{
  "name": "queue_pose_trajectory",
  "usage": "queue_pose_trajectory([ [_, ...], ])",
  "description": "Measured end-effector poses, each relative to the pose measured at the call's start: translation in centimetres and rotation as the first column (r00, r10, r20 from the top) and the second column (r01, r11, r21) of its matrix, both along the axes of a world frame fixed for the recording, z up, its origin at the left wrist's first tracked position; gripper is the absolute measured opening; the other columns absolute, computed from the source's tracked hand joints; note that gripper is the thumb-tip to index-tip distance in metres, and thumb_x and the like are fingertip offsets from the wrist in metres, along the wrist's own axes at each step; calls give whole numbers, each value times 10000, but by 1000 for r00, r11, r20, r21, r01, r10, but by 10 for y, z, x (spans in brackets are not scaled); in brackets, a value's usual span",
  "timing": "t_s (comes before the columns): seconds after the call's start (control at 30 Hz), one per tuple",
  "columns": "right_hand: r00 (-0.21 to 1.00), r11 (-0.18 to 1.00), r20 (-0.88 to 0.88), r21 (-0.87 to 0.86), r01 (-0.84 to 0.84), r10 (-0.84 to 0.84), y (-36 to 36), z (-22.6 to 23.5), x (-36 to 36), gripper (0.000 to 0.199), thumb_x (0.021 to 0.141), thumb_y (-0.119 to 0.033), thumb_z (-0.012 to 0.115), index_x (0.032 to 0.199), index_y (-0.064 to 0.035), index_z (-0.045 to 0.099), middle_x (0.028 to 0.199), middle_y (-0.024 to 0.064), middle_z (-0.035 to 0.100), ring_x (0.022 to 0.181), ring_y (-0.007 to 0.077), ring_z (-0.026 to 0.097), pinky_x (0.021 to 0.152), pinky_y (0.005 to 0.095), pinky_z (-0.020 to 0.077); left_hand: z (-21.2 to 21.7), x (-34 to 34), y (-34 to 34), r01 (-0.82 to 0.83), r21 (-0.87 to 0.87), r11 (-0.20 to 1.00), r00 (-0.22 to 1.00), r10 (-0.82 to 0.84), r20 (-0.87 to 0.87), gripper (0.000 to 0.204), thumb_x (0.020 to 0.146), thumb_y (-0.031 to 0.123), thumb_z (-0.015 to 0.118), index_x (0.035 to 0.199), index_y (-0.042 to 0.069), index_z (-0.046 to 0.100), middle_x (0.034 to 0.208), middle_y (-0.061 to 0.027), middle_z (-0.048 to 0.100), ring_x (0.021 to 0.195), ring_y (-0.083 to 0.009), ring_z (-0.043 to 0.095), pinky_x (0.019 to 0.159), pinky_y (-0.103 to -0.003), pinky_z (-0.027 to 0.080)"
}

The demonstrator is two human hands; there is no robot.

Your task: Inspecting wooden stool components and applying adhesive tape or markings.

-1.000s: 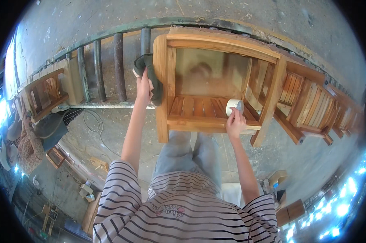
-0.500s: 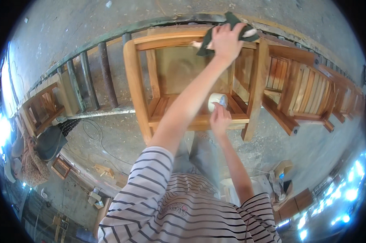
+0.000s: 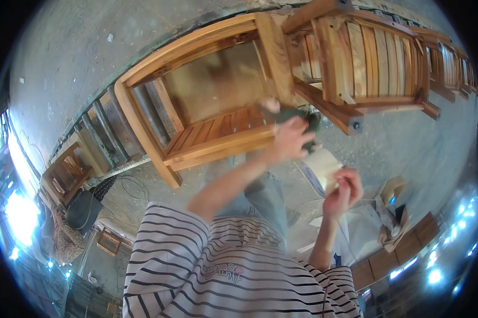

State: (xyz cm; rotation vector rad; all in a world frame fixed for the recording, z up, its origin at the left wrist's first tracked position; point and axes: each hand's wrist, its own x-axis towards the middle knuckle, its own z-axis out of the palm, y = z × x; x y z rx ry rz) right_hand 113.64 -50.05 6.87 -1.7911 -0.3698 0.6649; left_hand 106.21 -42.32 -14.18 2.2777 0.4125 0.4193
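Observation:
My left hand [image 3: 292,139], blurred by motion, is closed on a dark green cloth [image 3: 310,123] at the right front leg of a wooden chair frame [image 3: 217,146]. Part of that leg is hidden behind the cloth and my fingers. A pale end of cloth shows beside the slatted seat [image 3: 223,127]. Lower and to the right, my right hand [image 3: 345,192] grips the rim of a whitish container [image 3: 323,167] with blue print on its side. The container is tilted close under my left hand, and its contents cannot be made out.
More slatted wooden chairs [image 3: 376,63] stand in a row to the right, one close against this frame. A metal rack with bars [image 3: 104,130] runs beneath on the left. A small wooden stool [image 3: 66,172] stands at far left. A cable lies on the concrete floor [image 3: 138,193].
My left hand has moved the cloth from the chair's top rail down to its right front leg. My right hand has drawn the container out rightward. The view has shifted right.

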Motion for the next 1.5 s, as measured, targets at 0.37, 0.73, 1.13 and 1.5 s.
queue_pose_trajectory([
  [0.37, 982, 947, -82, 258, 189, -173, -57, 40, 78, 358, 813, -53, 576, 1157, 31, 522, 1130, 131, 516, 870, 258, 594, 666, 363, 503, 105, -30, -66, -581, -790, -198, 539, 633, -556, 458, 767, 5, 576, 1225, -6, 561, 1150, -114, 627, 1132, -235, 589, 942, -353, 486],
  [0.73, 985, 969, 161, 229, -91, 55, -36, 55, 70, 438, 892, -21, 574, 1312, 30, 462, 1290, 166, 519, 1210, 265, 502, 1036, 384, 399, 175, 130, 86, -45, -93, 995, 963, 68, 262, 515, 791, 373, 744, 1277, 265, 613, 1572, -138, 277, 1434, -485, 178, 1155, -556, 219],
  [1.13, 944, 924, -94, 257, -285, 317, 22, 50, 44, 685, 906, 79, 559, 1504, 6, 233, 1250, 211, 575, 1108, 218, 579, 932, 310, 465, 165, 52, 91, -9, -852, 523, 850, 453, 270, 381, 978, 297, 527, 1234, 39, 643, 1291, -116, 588, 1241, -245, 514, 1051, -401, 399],
  [1.5, 823, 824, -65, -6, -566, 564, 105, 11, -38, 445, 918, -11, 593, 1356, -12, 515, 1236, 131, 626, 949, 142, 621, 804, 254, 490, 198, -102, 118, -487, -326, 810, 835, 541, 96, 200, 714, 62, 776, 909, 107, 764, 876, -14, 678, 931, -221, 623, 857, -354, 447],
])
